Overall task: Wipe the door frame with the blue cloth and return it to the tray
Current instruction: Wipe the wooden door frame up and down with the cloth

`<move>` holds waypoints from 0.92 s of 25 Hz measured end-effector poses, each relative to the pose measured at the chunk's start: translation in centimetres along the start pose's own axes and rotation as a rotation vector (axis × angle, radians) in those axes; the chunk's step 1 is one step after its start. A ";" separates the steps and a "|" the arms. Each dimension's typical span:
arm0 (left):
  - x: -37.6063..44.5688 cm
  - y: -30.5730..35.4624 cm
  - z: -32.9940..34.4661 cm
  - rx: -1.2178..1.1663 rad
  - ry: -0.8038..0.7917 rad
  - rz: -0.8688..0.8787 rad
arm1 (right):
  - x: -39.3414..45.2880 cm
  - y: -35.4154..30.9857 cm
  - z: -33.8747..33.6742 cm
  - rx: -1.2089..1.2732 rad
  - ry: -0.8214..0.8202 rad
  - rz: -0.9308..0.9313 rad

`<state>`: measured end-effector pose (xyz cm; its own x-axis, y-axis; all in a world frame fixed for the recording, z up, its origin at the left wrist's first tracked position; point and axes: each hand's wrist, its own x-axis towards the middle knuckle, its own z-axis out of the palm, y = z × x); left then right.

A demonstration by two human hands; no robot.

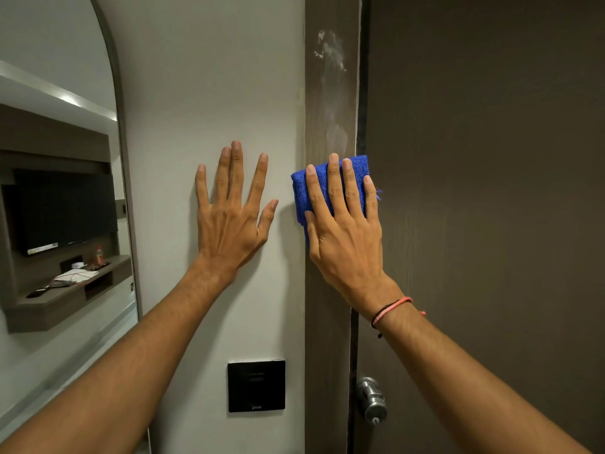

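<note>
Head: right hand (flat) presses blue cloth.

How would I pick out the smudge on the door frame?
Find the brown door frame between pale wall and dark door. High on it, above the blue cloth under the right hand, is a whitish powdery smudge, the frame's brightest mark.

The right hand covers most of the folded blue cloth. The arched wall mirror runs off the left edge; small things on its reflected shelf are indistinct.
</note>
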<state>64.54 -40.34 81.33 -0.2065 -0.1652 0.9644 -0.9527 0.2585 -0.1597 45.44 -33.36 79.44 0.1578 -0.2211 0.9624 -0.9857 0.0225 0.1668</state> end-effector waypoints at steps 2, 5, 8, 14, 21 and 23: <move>-0.8 0.0 0.1 -0.004 -0.008 0.003 | -0.9 0.2 0.0 -0.001 -0.011 -0.022; -3.3 0.0 0.6 -0.010 -0.019 0.001 | -6.1 -0.1 1.0 0.043 -0.079 -0.018; -5.7 0.1 0.9 0.006 -0.018 0.013 | -13.0 -1.2 2.2 0.057 -0.141 0.012; -6.6 0.1 1.5 0.034 -0.027 0.044 | -12.4 -1.5 2.9 0.054 -0.090 0.044; -0.9 0.2 1.0 0.019 0.018 0.032 | 0.2 0.1 1.5 0.077 0.023 0.074; 1.3 0.1 0.7 0.016 0.030 0.020 | 5.5 0.8 0.6 0.076 0.058 0.093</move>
<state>63.98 -41.22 82.36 -0.2194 -0.1315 0.9667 -0.9519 0.2460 -0.1826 45.51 -35.16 84.78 0.0662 -0.1642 0.9842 -0.9975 -0.0337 0.0614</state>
